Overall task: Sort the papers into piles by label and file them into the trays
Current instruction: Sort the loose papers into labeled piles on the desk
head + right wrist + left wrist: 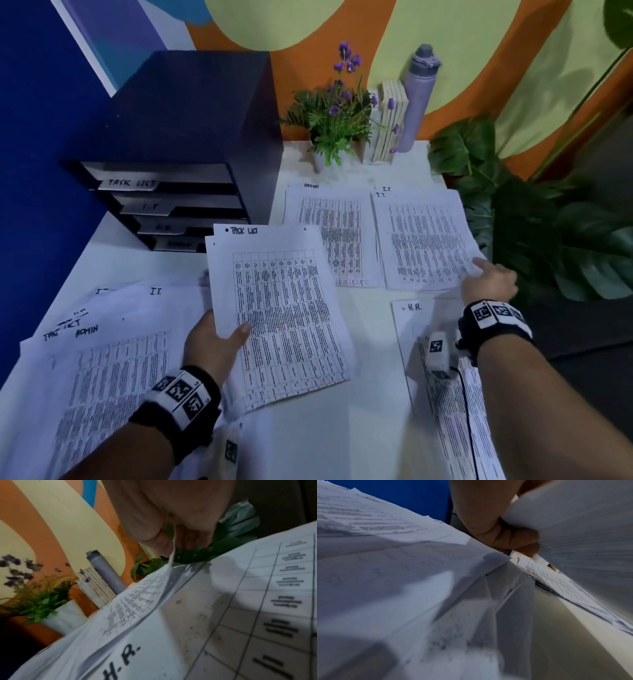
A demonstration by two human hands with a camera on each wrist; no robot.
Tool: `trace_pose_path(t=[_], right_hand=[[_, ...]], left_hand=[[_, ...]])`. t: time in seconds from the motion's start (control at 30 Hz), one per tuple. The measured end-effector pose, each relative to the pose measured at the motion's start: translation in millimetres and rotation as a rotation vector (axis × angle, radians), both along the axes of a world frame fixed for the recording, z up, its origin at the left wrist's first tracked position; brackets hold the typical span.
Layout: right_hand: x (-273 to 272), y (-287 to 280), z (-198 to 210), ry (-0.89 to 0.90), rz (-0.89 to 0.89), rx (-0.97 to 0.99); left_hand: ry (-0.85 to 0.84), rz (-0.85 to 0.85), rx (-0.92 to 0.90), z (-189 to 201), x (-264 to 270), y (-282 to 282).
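My left hand [236, 334] grips the lower left edge of a few sheets headed TASK LIST [277, 308], thumb on top, lifted over the white table; in the left wrist view the left hand [518, 539] has its fingers curled under the sheets [573, 534]. At the far right, my right hand [479, 265] pinches the near right corner of the I.T. pile [424, 236]. The right wrist view shows the right hand [173, 540] with a sheet's edge [169, 566] between thumb and fingers. An ADMIN pile [329, 226] lies left of it, and an H.R. pile [442, 377] sits under my right forearm.
A dark tray unit [178, 205] with labelled slots, TASK LIST on top and I.T. below, stands at the back left. Mixed unsorted sheets [113, 359] spread over the left of the table. A potted flower [335, 123], books [390, 123] and a bottle [418, 99] line the back; a leafy plant [534, 219] stands right.
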State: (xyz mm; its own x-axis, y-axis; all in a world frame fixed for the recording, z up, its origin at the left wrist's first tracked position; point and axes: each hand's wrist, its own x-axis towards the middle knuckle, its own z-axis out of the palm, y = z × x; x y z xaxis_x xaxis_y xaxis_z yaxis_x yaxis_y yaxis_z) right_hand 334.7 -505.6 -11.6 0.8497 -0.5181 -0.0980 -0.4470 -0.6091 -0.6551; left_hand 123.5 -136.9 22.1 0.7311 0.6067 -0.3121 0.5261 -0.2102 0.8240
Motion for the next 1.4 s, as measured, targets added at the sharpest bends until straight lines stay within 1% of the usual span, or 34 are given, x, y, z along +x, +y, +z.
trace_pose_path(t=[0.1,0.17,0.23,0.3,0.37,0.47,0.63,0.67,0.7,0.73,0.77,0.8,0.87,0.9,0.93,0.97,1.07,1.13,1.2,1.4], right_hand=[[-29.2,10.6,17.5,0.084,0.241,-0.191],[-58.1,14.6,23.7,0.150,0.423,-0.309],[-91.9,19.0,27.0,0.303,0.612,-0.419],[-124.3,24.0,25.1,0.431,0.723,-0.450],[-150.0,30.3,20.4,0.449,0.725,-0.406],[-167.2,39.9,11.9,0.398,0.673,-0.382],[-153.0,50.8,6.5,0.464,0.635,-0.415],[-148.3,53.8,6.4,0.454,0.629,-0.419],[-144.4,58.1,7.6,0.405,0.618,-0.401],[-141.2,64.1,9.5,0.325,0.605,-0.332],[-139.2,71.6,12.6,0.251,0.587,-0.191],[-139.7,81.3,17.2,0.215,0.561,0.019],[-147.5,103.8,25.5,0.268,0.526,0.451],[-151.8,114.4,27.7,0.296,0.522,0.572],[-154.8,122.2,27.0,0.297,0.517,0.608],[-158.0,127.9,26.4,0.282,0.508,0.592],[-166.6,131.7,23.3,0.206,0.511,0.388],[-175.6,127.6,23.0,0.170,0.518,0.308],[-184.5,120.1,18.1,0.181,0.535,0.240],[-199.5,102.2,-12.4,0.211,0.627,-0.125]], left_hand=[[0.001,0.002,-0.013,-1.2,-2.7,0.3],[-0.001,0.012,-0.025,-1.6,-4.6,1.8],[0.002,0.019,-0.040,-1.8,-6.7,4.2],[0.011,0.022,-0.046,-1.2,-8.8,6.4],[0.016,0.016,-0.039,1.0,-11.2,7.4],[0.009,0.022,-0.026,5.3,-14.5,8.6],[0.019,0.021,-0.023,7.7,-21.0,12.5],[0.023,0.019,-0.025,7.6,-22.8,13.4],[0.026,0.014,-0.027,7.9,-24.7,14.3],[0.026,0.008,-0.031,8.1,-26.3,15.1],[0.026,0.003,-0.038,8.2,-27.7,15.4],[0.026,-0.005,-0.048,8.3,-28.9,15.1],[0.036,-0.029,-0.061,6.4,-32.3,14.5],[0.046,-0.047,-0.057,6.0,-33.7,13.6],[0.056,-0.061,-0.042,4.7,-35.1,13.4],[0.061,-0.066,-0.025,4.2,-36.2,14.2],[0.057,-0.048,0.053,1.4,-38.3,24.9],[0.071,-0.017,0.096,0.8,-39.8,36.4],[0.076,0.028,0.100,0.1,-42.3,48.7],[0.044,0.084,0.133,5.1,-50.1,74.4]])
